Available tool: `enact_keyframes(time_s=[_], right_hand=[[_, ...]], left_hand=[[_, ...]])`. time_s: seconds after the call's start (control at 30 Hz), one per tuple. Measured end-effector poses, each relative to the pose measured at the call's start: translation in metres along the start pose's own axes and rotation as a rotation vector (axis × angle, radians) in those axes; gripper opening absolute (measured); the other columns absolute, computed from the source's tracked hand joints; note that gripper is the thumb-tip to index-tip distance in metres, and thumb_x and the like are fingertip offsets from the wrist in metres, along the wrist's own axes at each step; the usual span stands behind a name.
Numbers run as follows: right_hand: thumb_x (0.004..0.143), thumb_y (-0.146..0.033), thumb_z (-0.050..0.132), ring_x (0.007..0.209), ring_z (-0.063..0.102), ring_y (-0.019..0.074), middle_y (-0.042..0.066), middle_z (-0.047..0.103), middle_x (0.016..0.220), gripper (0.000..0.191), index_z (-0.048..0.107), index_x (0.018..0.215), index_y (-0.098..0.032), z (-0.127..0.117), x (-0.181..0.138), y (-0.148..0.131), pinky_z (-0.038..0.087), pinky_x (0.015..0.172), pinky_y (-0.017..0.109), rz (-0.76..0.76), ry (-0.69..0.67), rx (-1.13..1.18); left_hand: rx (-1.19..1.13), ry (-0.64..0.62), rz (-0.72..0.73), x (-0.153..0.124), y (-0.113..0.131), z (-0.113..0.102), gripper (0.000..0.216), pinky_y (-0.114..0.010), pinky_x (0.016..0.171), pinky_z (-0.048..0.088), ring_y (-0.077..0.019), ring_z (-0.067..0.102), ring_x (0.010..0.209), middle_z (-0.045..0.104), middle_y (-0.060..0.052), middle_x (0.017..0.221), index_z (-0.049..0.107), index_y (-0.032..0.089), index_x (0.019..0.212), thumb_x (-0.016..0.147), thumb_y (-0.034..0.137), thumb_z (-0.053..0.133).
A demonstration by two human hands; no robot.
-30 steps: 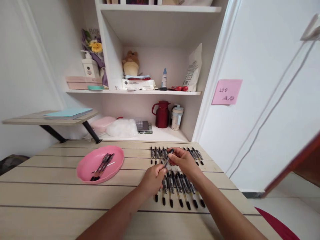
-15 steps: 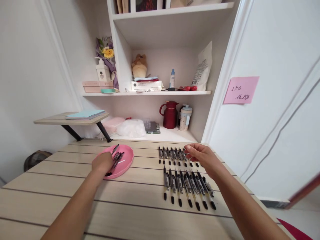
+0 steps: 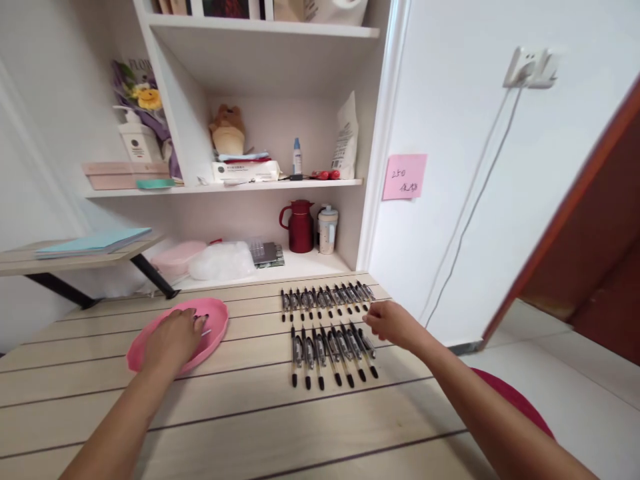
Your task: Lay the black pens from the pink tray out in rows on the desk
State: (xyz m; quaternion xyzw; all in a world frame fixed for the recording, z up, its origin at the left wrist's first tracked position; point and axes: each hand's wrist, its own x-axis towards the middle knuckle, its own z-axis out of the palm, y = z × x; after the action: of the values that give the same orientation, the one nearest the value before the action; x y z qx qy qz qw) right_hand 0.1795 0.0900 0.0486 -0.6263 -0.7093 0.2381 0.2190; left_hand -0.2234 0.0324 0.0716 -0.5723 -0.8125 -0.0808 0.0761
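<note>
The left hand [image 3: 173, 337] lies palm down in the pink dish [image 3: 143, 360], which sits toward the far left of the tabletop [image 3: 250, 420]. Its fingers curl over a few dark pens [image 3: 204, 323] lying in the dish. The hand covers most of them, so I cannot tell whether it pinches one or only rests on them.

The right hand [image 3: 393, 323] hovers above the tabletop near its right edge, just beside the right ends of two rows of pens. Its fingers are loosely curled and point left toward the rows. Nothing shows between them, and they seem not to touch any pen.

The far row [image 3: 325, 300] runs along the far edge toward the far right corner, with its pens side by side and close together. The near row [image 3: 330, 348] lies just in front of it, a little shorter and fanned slightly to the right.

As things lie, most of the pens are set out in these rows and only a handful are in the dish. That suggests the sorting between dish and rows is well advanced on one side and barely begun on the other.

Behind the tabletop, a shelf holds a red jug [image 3: 299, 227] and a white cup [image 3: 327, 229]. A pink note [image 3: 404, 177] sticks to the wall.
</note>
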Motion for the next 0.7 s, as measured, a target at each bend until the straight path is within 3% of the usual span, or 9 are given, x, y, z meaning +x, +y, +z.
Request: enact_keyframes(time_s=[0.1,0.2,0.37,0.43,0.57,0.7], right_hand=[[0.07,-0.034,0.051,0.045,0.051,0.0124,0.004,0.058,0.05,0.029,0.052,0.048,-0.016,0.011,-0.026,0.011,0.03,0.045,0.023,0.042,-0.08,-0.204],[0.066,-0.031,0.055,0.049,0.051,0.0139,0.005,0.058,0.054,0.022,0.053,0.048,-0.017,0.028,-0.042,0.016,0.026,0.045,0.023,0.014,-0.07,-0.321],[0.064,-0.023,0.052,0.047,0.046,0.0122,0.005,0.056,0.052,0.018,0.052,0.047,-0.017,0.036,-0.044,0.014,0.021,0.044,0.024,0.008,0.008,-0.366],[0.066,-0.023,0.049,0.046,0.044,0.0108,0.003,0.055,0.051,0.019,0.052,0.048,-0.017,0.032,-0.044,0.007,0.021,0.044,0.023,-0.005,0.039,-0.294],[0.068,-0.024,0.05,0.047,0.042,0.0086,0.0,0.054,0.051,0.016,0.053,0.054,-0.017,0.03,-0.048,-0.018,0.023,0.044,0.02,-0.161,0.022,-0.077],[0.072,-0.033,0.049,0.049,0.044,0.0088,-0.001,0.055,0.054,0.02,0.055,0.061,-0.017,0.027,-0.044,-0.033,0.026,0.045,0.019,-0.268,-0.04,0.053]], left_hand=[[-0.052,0.08,0.153,-0.018,0.03,0.002,0.039,-0.034,0.069,0.039,-0.0261,0.053,0.092,0.059,-0.013,0.1,0.058,0.015,0.1,0.081,0.034,0.03],[-0.199,0.092,0.348,-0.035,0.065,0.008,0.034,-0.032,0.079,0.037,-0.0225,0.051,0.095,0.059,-0.01,0.101,0.059,0.017,0.099,0.081,0.031,0.035],[-0.657,-0.086,0.523,-0.064,0.127,0.022,0.029,-0.031,0.074,0.039,-0.0205,0.055,0.082,0.063,-0.007,0.087,0.064,0.019,0.087,0.079,0.033,0.04],[-0.944,-0.281,0.44,-0.073,0.152,0.027,0.029,-0.03,0.069,0.042,-0.0201,0.057,0.079,0.064,-0.007,0.084,0.064,0.019,0.089,0.077,0.037,0.044],[-1.466,-0.699,0.08,-0.079,0.192,0.032,0.038,-0.03,0.06,0.046,-0.0187,0.059,0.072,0.063,-0.009,0.08,0.054,0.016,0.101,0.074,0.042,0.05],[-1.833,-0.813,-0.097,-0.073,0.205,0.033,0.02,-0.028,0.055,0.048,-0.0132,0.058,0.058,0.06,-0.004,0.069,0.049,0.016,0.083,0.078,0.035,0.049]])
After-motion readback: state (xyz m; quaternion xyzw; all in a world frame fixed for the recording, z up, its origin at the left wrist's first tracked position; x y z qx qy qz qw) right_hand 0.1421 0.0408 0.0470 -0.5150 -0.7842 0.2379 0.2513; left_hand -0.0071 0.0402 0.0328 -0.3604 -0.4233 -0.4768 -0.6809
